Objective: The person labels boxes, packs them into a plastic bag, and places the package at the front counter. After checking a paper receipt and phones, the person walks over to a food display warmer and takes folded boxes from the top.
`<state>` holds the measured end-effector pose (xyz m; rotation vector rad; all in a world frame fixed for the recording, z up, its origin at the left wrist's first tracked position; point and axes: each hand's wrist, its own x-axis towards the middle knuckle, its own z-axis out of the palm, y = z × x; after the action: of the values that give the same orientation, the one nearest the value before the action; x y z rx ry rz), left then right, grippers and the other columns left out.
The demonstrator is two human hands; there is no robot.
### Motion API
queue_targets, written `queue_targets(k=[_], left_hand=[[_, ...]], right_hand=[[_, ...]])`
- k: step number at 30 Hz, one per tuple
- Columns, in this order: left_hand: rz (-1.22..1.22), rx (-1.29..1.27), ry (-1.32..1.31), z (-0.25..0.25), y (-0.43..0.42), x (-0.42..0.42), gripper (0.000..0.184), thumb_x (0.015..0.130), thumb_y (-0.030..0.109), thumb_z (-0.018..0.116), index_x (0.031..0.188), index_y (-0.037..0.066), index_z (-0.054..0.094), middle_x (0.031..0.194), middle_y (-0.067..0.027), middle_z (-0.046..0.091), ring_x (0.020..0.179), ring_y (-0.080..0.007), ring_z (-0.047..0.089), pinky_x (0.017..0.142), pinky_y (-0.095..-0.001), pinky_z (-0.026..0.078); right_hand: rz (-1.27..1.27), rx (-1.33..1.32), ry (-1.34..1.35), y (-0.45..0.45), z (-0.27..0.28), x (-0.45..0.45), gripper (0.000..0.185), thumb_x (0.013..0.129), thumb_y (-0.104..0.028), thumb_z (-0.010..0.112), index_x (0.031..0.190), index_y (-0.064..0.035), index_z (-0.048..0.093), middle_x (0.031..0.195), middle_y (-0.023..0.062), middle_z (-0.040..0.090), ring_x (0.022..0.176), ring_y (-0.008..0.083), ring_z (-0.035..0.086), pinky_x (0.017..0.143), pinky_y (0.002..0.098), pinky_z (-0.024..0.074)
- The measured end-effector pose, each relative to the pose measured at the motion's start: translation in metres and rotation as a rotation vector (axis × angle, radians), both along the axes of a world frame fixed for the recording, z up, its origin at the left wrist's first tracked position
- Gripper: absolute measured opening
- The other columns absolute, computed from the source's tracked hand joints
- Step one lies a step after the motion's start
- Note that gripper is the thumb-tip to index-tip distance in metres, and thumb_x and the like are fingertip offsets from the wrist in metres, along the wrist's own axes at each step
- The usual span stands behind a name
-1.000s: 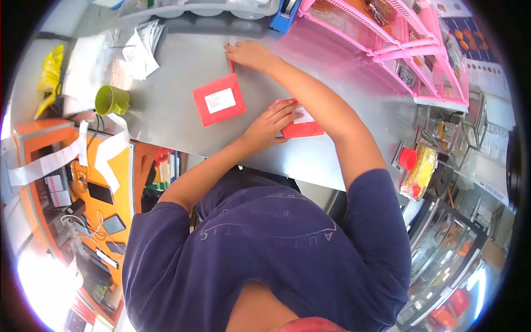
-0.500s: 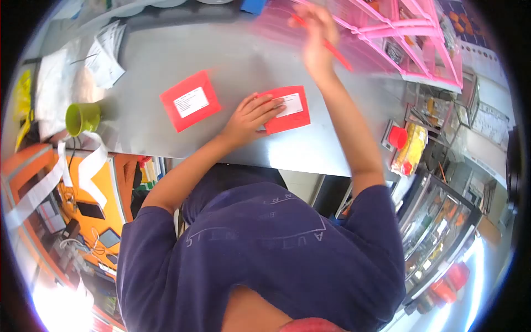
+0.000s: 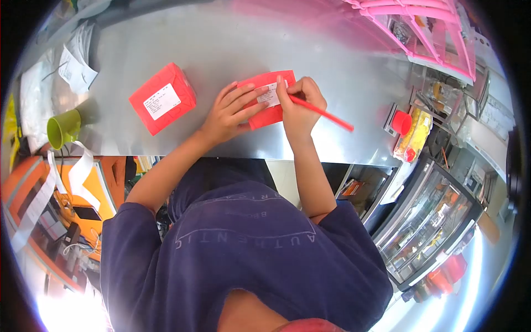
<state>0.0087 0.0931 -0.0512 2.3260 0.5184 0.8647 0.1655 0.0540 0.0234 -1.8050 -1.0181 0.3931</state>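
1. A green mug [image 3: 65, 129] is seen at far left, near the front edge of a steel table [image 3: 166, 39].

2. A red box-shaped packet with a printed white label [image 3: 162, 102] is left untouched on the tabletop, well apart from both hands.

3. The left hand [image 3: 228, 113] is laid palm down, fingers outstretched and slightly parted rather than clamped, over a second red packet [image 3: 269, 117]. This packet is kept on the table between the hands, and part of its own white label is covered by the fingers.

4. The right hand [image 3: 301, 108], raised near the pink rack half a second earlier, has been brought down to the second packet's right side. A red pen [image 3: 329, 117] is pinched between thumb and fingers, its free end slanted outward to the right. The writing end is hidden, so contact with the label cannot be told.

5. By that shift, the work appears to be centred on the second packet, steadied by one hand while the pen is held at its label.

6. The pink rack [image 3: 423, 11] is glimpsed at upper right, now touched by neither hand.
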Motion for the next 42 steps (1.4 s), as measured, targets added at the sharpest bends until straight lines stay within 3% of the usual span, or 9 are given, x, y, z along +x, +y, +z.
queue_targets(k=[9,12,21,42], left_hand=[[-0.009,-0.045,-0.009,-0.001,-0.001,-0.002,0.073,0.046,0.012,0.081,0.115,0.022,0.060,0.130,-0.0037,0.050,0.121,-0.0256,0.047,0.102,-0.0484,0.034],[0.010,-0.018,-0.016,0.001,-0.001,-0.001,0.063,0.055,0.014,0.078,0.115,0.025,0.059,0.131,-0.0014,0.048,0.120,-0.0220,0.047,0.101,-0.0456,0.037],[0.002,0.003,-0.040,-0.002,0.000,-0.002,0.054,0.061,0.017,0.077,0.112,0.026,0.060,0.129,-0.0015,0.050,0.120,-0.0221,0.047,0.101,-0.0462,0.037],[-0.009,-0.007,-0.042,-0.002,0.002,-0.003,0.049,0.063,0.018,0.076,0.109,0.023,0.060,0.129,-0.0004,0.049,0.122,-0.0196,0.045,0.101,-0.0448,0.037]], right_hand=[[0.016,0.023,0.008,0.001,-0.016,0.001,0.033,0.074,0.001,0.068,0.055,-0.0027,0.042,0.052,0.0023,0.043,0.047,0.0095,0.037,0.045,0.0249,0.0293],[0.020,0.027,0.003,0.001,-0.017,0.000,0.033,0.074,0.001,0.068,0.054,-0.0029,0.042,0.052,0.0018,0.042,0.047,0.0091,0.036,0.045,0.0247,0.0288],[-0.025,0.025,0.022,-0.001,-0.026,-0.001,0.034,0.075,-0.001,0.069,0.055,-0.0029,0.042,0.053,0.0016,0.042,0.047,0.0087,0.036,0.045,0.0241,0.0274],[-0.019,-0.001,-0.106,0.003,-0.020,-0.007,0.034,0.077,-0.002,0.069,0.056,-0.0035,0.042,0.054,0.0010,0.043,0.048,0.0089,0.036,0.045,0.0244,0.0276]])
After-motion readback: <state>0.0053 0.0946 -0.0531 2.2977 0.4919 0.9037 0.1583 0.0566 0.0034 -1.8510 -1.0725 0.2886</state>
